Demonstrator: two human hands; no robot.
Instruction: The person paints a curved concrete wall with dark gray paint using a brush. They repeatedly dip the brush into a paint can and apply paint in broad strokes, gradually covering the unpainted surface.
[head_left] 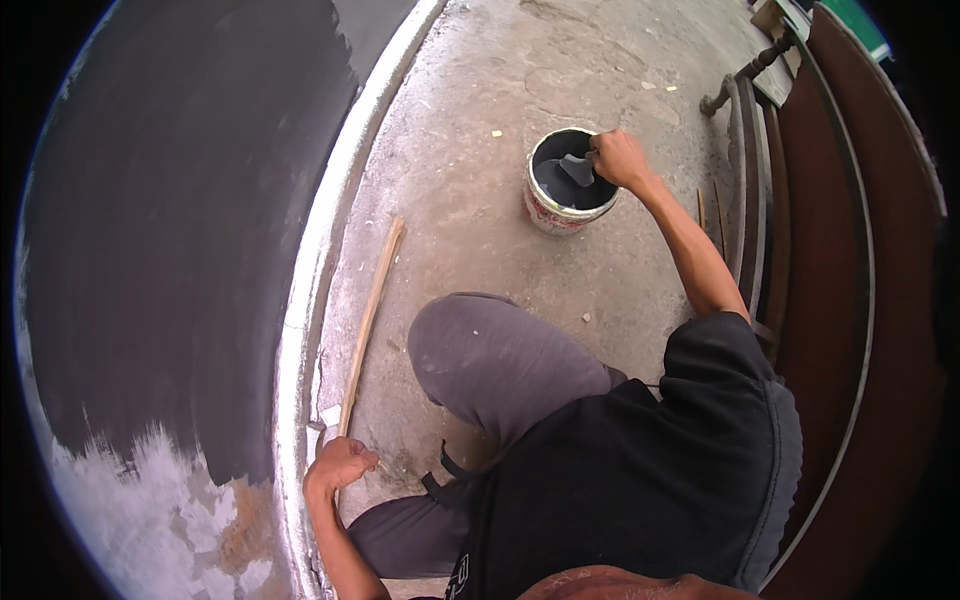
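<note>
My right hand (618, 158) is closed over the rim of a round paint bucket (560, 218). It grips a flat, grey-coated paintbrush (577, 168), whose lower part dips into the dark grey paint (558, 180); the fingers hide the rest. Down at the lower left, my left hand (343, 463) has its fingers curled in beside a low white-edged ledge. A long thin wooden stick (372, 310) runs along the ground up to that hand. Whether the fingers grip the stick cannot be made out.
To the left spreads a surface coated dark grey (190, 230), with a pale streaky patch (150, 510) low down. A raised white edge (315, 250) borders it. Wooden furniture with a brown panel (825, 250) stands close on the right. Small chips lie on the concrete floor (470, 240).
</note>
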